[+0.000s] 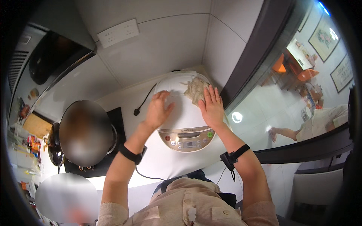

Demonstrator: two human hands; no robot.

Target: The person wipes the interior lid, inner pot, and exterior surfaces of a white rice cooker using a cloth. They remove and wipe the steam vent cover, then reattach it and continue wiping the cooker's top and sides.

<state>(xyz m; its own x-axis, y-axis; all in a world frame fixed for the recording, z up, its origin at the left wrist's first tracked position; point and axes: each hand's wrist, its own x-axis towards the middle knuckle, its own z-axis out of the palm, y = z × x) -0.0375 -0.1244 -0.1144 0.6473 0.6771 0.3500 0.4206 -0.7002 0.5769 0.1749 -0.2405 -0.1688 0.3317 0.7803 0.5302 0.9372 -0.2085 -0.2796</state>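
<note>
A rice cooker (185,117) with a white lid and a gold-toned control panel (189,141) stands on the white counter before me. My right hand (212,110) lies flat along the right edge of a crumpled beige cloth (195,89), pressing it against the lid. At the lid's left side is my left hand (159,111), its fingers slightly bent and its thumb apart, with nothing in it. Whether its fingertips touch the lid is hard to tell.
A power plug (137,112) on a black cord lies left of the cooker. Further left are a black cooktop (120,127) and a dark pan (55,144), partly blurred. A wall socket panel (118,33) is behind. Beyond a dark frame (249,59) at right, a person's leg (285,133) shows.
</note>
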